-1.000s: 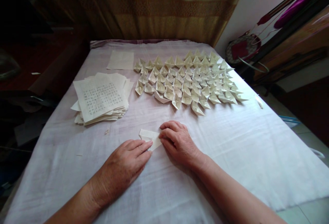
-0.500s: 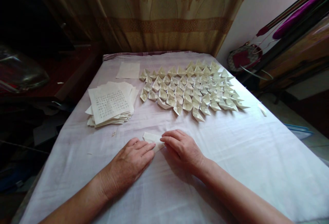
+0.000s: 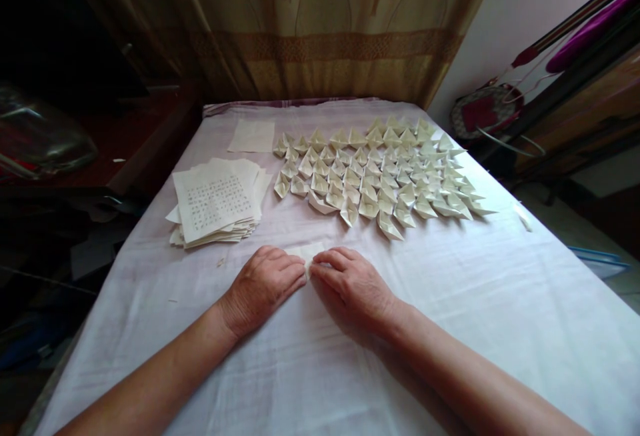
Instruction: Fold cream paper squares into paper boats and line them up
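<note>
A small folded piece of white paper (image 3: 307, 251) lies on the cloth between my hands, its middle and far edge showing. My left hand (image 3: 267, 284) covers its left part with the fingers drawn together and pressed down. From the other side my right hand (image 3: 354, 284) closes its fingertips on the right part, thumb tucked underneath. The fingertips of both hands nearly meet at the paper. Beyond them stand many folded paper boats (image 3: 369, 206) in rows. To the left is a messy stack of square paper sheets (image 3: 217, 199), the top one covered in writing.
A single blank sheet (image 3: 251, 136) lies at the far left of the table, which has a pale cloth (image 3: 320, 369) over it. Small paper scraps (image 3: 221, 262) lie left of my hands. A curtain (image 3: 320, 43) hangs behind; a dark red cabinet (image 3: 155, 136) stands at left.
My left hand has moved slightly away from me and curled more over the paper. The folded paper has turned, its far edge now lying level between the hands. The view has shifted a little.
</note>
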`<state>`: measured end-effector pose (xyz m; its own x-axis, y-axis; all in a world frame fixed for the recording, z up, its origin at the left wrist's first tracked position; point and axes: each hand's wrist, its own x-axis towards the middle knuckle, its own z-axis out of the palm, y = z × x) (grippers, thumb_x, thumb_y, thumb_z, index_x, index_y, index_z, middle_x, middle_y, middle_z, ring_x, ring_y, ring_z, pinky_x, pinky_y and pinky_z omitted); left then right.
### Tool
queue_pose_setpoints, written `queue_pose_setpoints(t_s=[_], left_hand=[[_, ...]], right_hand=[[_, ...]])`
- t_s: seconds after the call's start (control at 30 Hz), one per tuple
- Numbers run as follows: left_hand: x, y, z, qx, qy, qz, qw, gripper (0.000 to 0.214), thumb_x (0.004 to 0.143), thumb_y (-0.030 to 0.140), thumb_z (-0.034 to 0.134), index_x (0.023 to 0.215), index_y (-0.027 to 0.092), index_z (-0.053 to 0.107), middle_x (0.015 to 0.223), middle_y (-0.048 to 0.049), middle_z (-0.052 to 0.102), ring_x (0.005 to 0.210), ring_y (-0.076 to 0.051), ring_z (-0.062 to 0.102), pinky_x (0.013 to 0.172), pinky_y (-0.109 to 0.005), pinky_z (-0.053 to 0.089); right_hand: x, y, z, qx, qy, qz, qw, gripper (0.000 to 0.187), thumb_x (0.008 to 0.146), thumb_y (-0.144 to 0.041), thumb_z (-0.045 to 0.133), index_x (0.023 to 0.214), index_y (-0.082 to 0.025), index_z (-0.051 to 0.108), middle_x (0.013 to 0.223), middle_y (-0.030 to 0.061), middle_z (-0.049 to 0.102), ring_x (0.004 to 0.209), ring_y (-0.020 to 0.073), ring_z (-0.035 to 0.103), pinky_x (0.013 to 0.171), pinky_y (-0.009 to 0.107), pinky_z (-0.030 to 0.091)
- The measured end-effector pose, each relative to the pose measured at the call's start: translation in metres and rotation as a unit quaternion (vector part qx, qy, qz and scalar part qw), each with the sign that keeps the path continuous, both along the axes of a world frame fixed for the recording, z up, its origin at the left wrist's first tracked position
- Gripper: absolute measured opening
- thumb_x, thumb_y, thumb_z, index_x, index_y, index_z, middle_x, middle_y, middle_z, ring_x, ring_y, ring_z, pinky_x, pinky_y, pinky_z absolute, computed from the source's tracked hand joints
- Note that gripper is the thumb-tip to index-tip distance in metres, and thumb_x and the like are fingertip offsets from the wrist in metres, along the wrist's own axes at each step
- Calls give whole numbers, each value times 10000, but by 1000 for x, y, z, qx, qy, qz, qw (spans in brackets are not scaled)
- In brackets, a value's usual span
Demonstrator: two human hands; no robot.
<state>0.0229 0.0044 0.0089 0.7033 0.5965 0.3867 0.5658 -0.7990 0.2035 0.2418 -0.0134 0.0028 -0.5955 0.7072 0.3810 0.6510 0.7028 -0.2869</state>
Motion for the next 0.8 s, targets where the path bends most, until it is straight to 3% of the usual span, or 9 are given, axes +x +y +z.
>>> queue_pose_setpoints(t_s=[0.27,0.8], left_hand=[[-15,5,-4,-92,-23,-26,995,258,1004,200,466,1153,223,675,1142,-24,740,1055,-189,624,934,-358,448],[-13,0,-5,-90,-18,14,996,248,979,210,517,1126,268,708,1173,-8,730,1147,-228,567,1001,-412,413]], right_hand=[[-1,-9,-3,5,17,29,999,207,972,-204,506,1081,-189,681,1072,97,689,968,223,596,831,377,482],[-1,-7,5,-41,9,61,997,222,948,-176,492,1109,-192,645,1037,85,686,1069,232,588,920,402,466]])
